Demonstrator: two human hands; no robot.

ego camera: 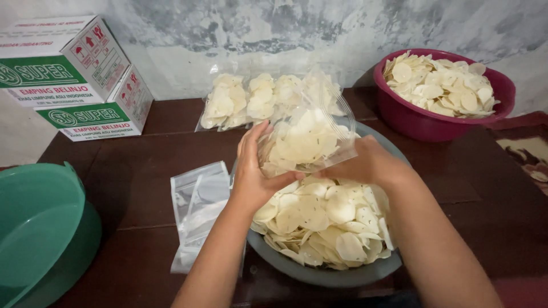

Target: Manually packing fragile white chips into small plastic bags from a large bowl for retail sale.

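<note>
In the head view, we see our left hand (251, 174) and right hand (365, 165) holding a clear plastic bag (305, 140) partly filled with pale round chips, just above a grey basin (337, 276) heaped with the same chips at the centre of the dark wooden worktop (137, 165). The left fingers (258, 137) are curled around the bag's near-left side; the right hand closes on its lower right edge, though its fingers are hidden behind the hand.

At nine o'clock from the basin lies a stack of empty clear bags (197, 208), and beyond it, at the frame's left edge, a green tub (40, 228). At twelve o'clock, filled chip bags (251, 102) lie against the wall. At one o'clock stands a magenta bowl (422, 122) full of chips. At ten o'clock, two white-and-green cartons (74, 80) are stacked.
</note>
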